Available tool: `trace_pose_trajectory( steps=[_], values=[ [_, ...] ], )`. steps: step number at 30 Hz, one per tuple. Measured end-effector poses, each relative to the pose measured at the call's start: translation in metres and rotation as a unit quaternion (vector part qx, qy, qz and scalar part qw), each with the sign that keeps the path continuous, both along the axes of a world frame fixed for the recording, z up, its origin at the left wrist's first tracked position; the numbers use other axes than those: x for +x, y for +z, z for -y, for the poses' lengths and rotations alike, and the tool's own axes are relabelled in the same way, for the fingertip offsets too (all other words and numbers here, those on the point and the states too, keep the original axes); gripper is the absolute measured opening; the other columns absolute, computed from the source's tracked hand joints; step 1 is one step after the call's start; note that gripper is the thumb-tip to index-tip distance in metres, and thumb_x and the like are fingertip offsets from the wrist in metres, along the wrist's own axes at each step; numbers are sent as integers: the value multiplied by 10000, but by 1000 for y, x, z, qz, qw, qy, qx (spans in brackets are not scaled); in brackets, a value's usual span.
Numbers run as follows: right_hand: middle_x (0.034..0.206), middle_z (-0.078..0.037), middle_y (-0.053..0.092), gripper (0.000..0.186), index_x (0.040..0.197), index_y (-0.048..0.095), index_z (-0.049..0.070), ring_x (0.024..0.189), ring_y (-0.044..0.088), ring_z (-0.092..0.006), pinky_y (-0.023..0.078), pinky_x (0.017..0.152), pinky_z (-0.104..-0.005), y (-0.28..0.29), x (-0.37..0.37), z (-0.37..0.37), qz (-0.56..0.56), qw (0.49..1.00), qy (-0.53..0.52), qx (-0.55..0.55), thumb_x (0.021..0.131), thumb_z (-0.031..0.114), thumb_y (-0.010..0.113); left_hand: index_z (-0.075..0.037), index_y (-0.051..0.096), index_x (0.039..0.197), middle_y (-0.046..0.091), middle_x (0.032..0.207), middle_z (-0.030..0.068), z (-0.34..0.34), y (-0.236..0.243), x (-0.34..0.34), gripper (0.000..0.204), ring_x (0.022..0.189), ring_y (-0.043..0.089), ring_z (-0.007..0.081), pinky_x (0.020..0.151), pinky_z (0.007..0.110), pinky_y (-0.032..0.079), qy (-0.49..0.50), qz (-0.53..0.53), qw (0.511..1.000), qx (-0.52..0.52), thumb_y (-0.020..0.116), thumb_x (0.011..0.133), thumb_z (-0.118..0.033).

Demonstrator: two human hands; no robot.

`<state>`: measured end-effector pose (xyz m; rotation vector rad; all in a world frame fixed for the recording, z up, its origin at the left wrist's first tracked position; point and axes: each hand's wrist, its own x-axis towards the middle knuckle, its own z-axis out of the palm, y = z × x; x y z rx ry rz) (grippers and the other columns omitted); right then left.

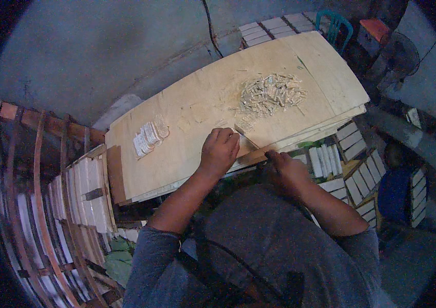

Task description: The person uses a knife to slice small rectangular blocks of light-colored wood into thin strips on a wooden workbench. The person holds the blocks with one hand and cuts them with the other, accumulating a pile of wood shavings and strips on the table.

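Observation:
My right hand (282, 164) is closed round the dark handle of a long-bladed knife (248, 138), whose blade angles up and left over the plywood board (187, 143). Just left of the blade, my left hand (221, 146) rests near the board's front edge, fingers curled together; whatever they press or hold is hidden. Beyond both hands lies a pile of short pale pieces (272, 92), with smaller bits strewn around it. A small stack of pale, ridged pieces (146, 137) lies toward the board's left end.
A slatted wooden rack (38, 195) with pale panels fills the left. Trays of pale bars (367, 174) sit under and right of the board, beside a blue container (392, 190). At back right are a teal chair (331, 25) and a fan (400, 54), near the wall.

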<state>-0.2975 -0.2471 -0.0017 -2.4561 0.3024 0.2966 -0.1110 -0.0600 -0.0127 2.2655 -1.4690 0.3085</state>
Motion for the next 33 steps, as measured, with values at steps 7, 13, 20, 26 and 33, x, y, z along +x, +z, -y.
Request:
trace_pose_trajectory(
  steps=[7,13,20,26,33],
  values=[
    [1152,-252,681,530,1501,476,102,910,712,-486,586,775,-559,20,44,-18,56,998,12,-1,985,151,583,-37,701,1083,681,1107,157,-4,2,1,221,1014,632,378,888,468,542,7,-5,999,39,726,877,-113],
    [1244,-287,644,609,1508,420,55,1003,701,-492,578,847,-588,9,38,-20,16,999,36,-19,968,223,647,-35,702,1056,675,1092,153,-3,2,1,205,1019,636,381,873,471,543,-15,-9,1000,-3,729,863,-98],
    [1280,-272,658,511,1436,529,57,1048,697,-490,576,874,-583,2,-3,-2,0,1000,-5,-18,967,230,637,-43,704,1026,671,1082,115,-2,-4,2,216,1007,644,337,866,436,562,-2,11,1000,-12,755,817,-68],
    [1255,-255,660,514,1467,512,104,1029,700,-485,574,858,-573,18,21,-5,63,996,-26,49,976,208,619,-40,712,1075,685,1116,144,-4,0,2,197,1046,647,373,910,461,555,7,-14,1000,20,720,894,-117],
    [1227,-260,659,543,1500,496,128,944,703,-494,569,813,-576,5,37,-18,91,996,20,11,970,154,610,-41,702,1067,678,1090,144,-4,2,1,208,1023,644,372,883,473,553,-3,-1,1000,13,731,878,-122]
  ],
)
